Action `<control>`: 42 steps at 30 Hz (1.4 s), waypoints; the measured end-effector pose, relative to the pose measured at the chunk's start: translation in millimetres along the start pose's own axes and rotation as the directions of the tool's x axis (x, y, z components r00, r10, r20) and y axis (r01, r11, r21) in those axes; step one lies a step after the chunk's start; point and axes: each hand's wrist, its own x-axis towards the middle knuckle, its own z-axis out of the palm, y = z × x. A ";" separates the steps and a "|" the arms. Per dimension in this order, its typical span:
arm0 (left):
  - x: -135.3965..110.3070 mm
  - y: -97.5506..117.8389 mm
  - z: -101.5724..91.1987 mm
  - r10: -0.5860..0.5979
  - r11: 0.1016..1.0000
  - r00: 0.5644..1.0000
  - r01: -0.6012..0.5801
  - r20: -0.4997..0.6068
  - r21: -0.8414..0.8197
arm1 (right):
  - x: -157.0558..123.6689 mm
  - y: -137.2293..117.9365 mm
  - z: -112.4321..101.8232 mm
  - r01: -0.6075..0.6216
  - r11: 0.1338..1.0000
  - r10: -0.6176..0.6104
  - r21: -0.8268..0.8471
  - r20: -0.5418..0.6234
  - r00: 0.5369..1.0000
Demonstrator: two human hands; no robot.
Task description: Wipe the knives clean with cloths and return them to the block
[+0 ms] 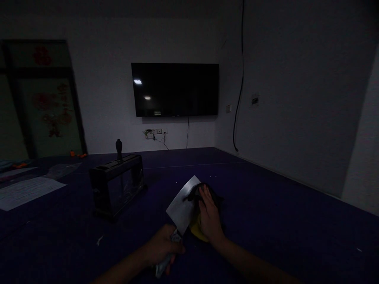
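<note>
My left hand [164,244] is closed around the handle of a cleaver [180,206], whose handle [167,258] looks wrapped in pale, crinkled material. The broad metal blade points up and away to the right. Against the blade's right side, my right hand [211,217] presses a bunched cloth [197,228], black above and yellow below, with its fingers laid over the dark part. Cloth and hand cover the right part of the blade. Beyond my left hand stands a black knife stand [117,163] with an open frame, and one dark handle [119,149] rises from its top.
Everything rests on a dark blue-purple surface [266,232]. Printed paper [29,191] and clear plastic [62,170] lie at left, near small orange things [78,154]. A television [177,90] hangs on the far wall; a black cable [239,98] runs down the right wall. The room is dim.
</note>
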 end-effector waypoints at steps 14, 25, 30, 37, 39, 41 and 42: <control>-4.2 16.8 5.9 -0.076 0.952 0.997 0.064 0.030 0.298 | -1.7 -17.6 -10.0 0.166 0.982 -0.158 -0.090 0.090 0.983; -6.9 17.7 4.7 -0.054 0.970 0.998 0.044 0.035 0.238 | 2.8 -7.2 -5.9 0.038 0.999 -0.039 -0.020 -0.017 0.999; -5.6 10.6 3.3 -0.002 0.987 0.999 -0.003 0.033 0.160 | 4.4 0.9 -6.1 0.024 0.999 -0.025 -0.029 -0.035 0.999; -4.9 11.2 2.1 -0.027 0.978 0.998 0.016 0.052 0.209 | 4.5 -1.3 -9.8 0.089 0.992 -0.089 -0.086 -0.001 0.996; -6.8 16.4 2.7 -0.064 0.967 0.996 0.046 0.066 0.250 | 4.6 -2.3 -11.2 0.098 0.990 -0.100 -0.100 -0.015 0.995; -8.7 20.5 3.1 -0.073 0.956 0.995 0.050 0.071 0.288 | 4.8 -3.4 -12.3 0.105 0.987 -0.110 -0.122 -0.033 0.993; -9.3 21.4 3.2 -0.071 0.952 0.995 0.046 0.074 0.301 | 4.9 -3.9 -12.7 0.108 0.985 -0.115 -0.135 -0.042 0.993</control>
